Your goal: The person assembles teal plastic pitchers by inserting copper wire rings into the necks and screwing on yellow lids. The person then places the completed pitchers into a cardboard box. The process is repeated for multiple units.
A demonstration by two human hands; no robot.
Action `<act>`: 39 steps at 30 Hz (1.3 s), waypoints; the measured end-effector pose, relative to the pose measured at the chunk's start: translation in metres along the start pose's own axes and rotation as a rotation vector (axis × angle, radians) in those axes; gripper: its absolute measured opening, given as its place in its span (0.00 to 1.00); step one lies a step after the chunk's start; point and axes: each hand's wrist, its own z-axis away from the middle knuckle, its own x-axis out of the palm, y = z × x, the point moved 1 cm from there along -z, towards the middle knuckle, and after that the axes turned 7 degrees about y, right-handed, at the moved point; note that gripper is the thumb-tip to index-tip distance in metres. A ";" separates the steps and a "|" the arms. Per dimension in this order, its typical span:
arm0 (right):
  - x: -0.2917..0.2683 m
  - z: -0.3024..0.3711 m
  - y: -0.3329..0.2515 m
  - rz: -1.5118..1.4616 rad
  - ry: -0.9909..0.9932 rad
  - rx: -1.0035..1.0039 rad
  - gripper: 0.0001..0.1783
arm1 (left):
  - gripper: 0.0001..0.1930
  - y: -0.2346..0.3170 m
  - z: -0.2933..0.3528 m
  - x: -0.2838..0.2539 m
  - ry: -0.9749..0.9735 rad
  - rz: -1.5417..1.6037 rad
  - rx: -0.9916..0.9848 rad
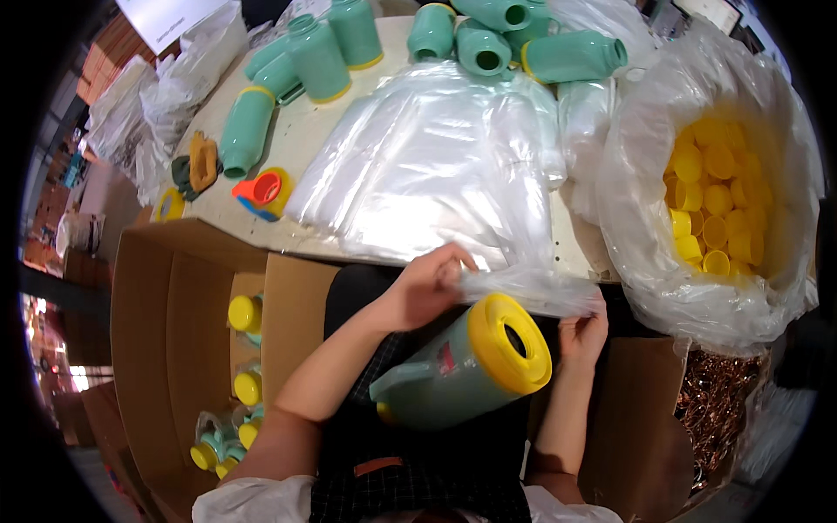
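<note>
A clear plastic bag (536, 289) is stretched between my two hands at the table's front edge, slightly blurred. My left hand (427, 288) pinches one end of it, its fingers curled. At the other end my right hand (584, 329) grips the bag between thumb and fingers. Just below the bag, a green jug (449, 379) with a yellow ring-shaped top (510, 344) lies tilted on my lap, and neither hand is on it. The top has a dark opening, and a handle sticks out on the jug's left side. A stack of flat clear bags (427, 166) covers the middle of the table.
Several green jugs (318, 61) stand or lie along the table's back. A tape roll (266, 190) rests at the left. To the right, a plastic-lined container (628, 166) holds yellow caps (717, 200). Bagged jugs sit in the cardboard box (139, 305) at lower left; copper-coloured pieces (719, 410) fill another box.
</note>
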 end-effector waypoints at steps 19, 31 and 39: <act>0.014 0.257 0.143 1.169 -1.636 0.039 0.46 | 0.19 -0.006 0.336 -0.060 0.865 -1.053 -0.554; 0.053 0.390 0.300 0.882 -1.781 0.398 0.35 | 0.19 -0.152 0.589 -0.208 1.485 -0.143 -1.033; 0.068 0.256 0.238 1.097 -1.523 0.362 0.25 | 0.16 -0.267 0.769 -0.190 0.683 -1.017 -1.334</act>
